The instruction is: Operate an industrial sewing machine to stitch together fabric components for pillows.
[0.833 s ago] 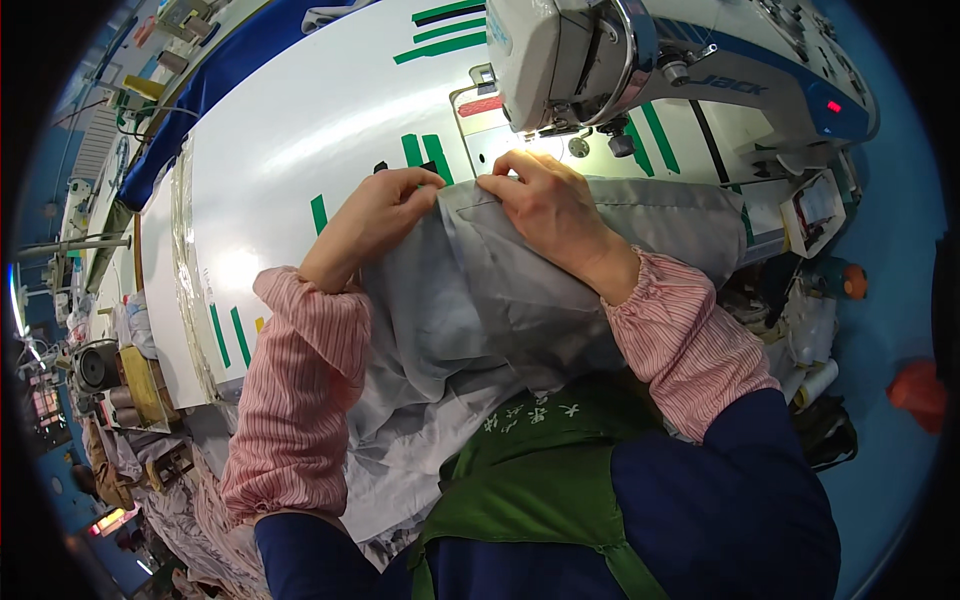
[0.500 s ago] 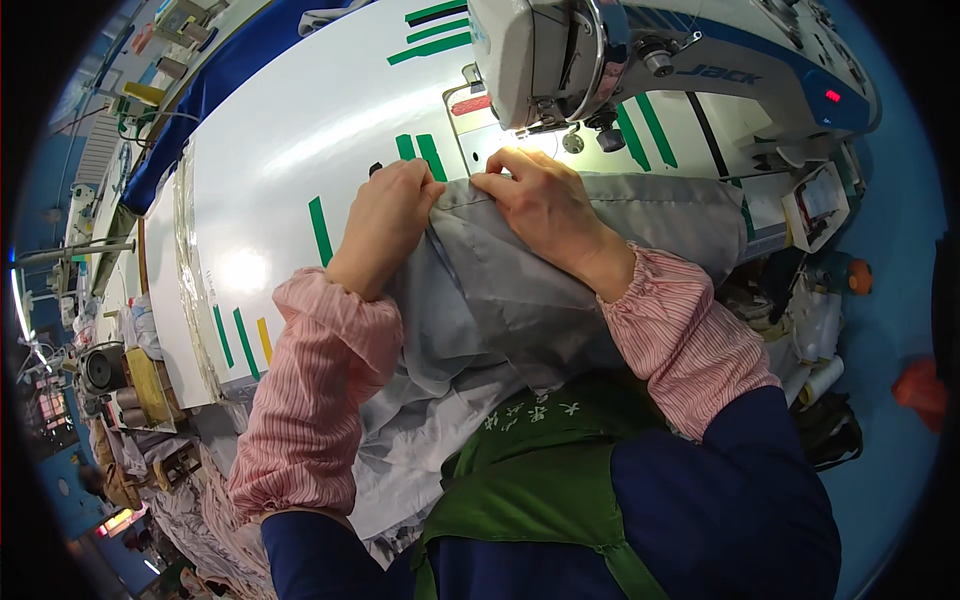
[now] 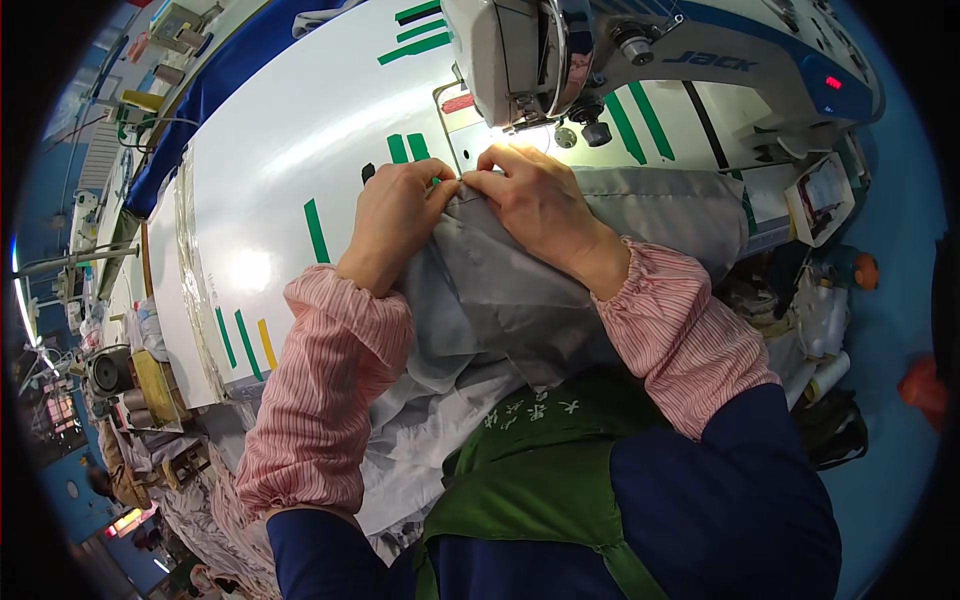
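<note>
Grey fabric [image 3: 530, 300] lies over the front of the white sewing table and hangs toward my lap, its folded upper edge running to the right. My left hand [image 3: 397, 212] pinches the left end of that edge between thumb and fingers. Close beside it, my right hand [image 3: 545, 205] grips the same edge, fingertips almost meeting the left thumb. The sewing machine [image 3: 520, 60] stands just beyond, its lamp lighting the needle area, which my right hand partly hides. Striped pink sleeve covers [image 3: 330, 350] are on both forearms.
Green tape strips [image 3: 316, 230] mark the white tabletop [image 3: 270, 180]. An open white box [image 3: 818, 198] with small items sits at the right edge. White thread cones [image 3: 828, 375] lie below it. Dark blue cloth [image 3: 210, 85] borders the table's far left.
My left hand has shifted slightly right, bringing its fingertips closer to my right hand's. The machine appears a little further left and up in the view. Both hands keep hold of the fabric.
</note>
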Demonstrator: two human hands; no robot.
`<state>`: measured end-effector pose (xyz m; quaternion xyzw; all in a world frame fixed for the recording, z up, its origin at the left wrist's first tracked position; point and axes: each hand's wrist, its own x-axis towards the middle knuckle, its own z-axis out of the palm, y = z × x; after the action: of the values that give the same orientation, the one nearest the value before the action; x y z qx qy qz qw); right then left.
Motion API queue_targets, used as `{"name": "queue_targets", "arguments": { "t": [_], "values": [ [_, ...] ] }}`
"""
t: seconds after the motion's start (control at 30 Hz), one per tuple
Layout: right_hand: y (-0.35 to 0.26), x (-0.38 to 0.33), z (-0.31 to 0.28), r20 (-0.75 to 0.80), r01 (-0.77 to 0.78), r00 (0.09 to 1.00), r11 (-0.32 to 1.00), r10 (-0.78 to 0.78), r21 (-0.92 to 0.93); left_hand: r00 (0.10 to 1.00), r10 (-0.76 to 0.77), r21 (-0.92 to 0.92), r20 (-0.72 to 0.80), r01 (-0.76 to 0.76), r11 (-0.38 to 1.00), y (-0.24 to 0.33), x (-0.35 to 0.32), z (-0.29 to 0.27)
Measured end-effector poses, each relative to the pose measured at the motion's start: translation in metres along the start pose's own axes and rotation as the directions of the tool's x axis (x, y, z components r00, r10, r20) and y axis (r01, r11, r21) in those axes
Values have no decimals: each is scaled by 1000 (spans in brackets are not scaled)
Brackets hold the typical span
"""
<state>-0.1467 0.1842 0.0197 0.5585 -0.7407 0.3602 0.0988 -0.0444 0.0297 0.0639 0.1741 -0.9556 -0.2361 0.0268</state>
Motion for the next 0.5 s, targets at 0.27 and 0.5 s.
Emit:
{"name": "queue_targets", "arguments": {
  "t": [0.27, 0.5],
  "values": [
    [4, 1, 0, -39, -21, 999, 999, 22, 43, 999, 3, -141, -48, -10, 990, -1, 1, 4],
    [1, 5, -2, 3, -107, 994, 990, 107, 93, 998, -4, -266, -69, -15, 964, -6, 1, 5]
  ]
}}
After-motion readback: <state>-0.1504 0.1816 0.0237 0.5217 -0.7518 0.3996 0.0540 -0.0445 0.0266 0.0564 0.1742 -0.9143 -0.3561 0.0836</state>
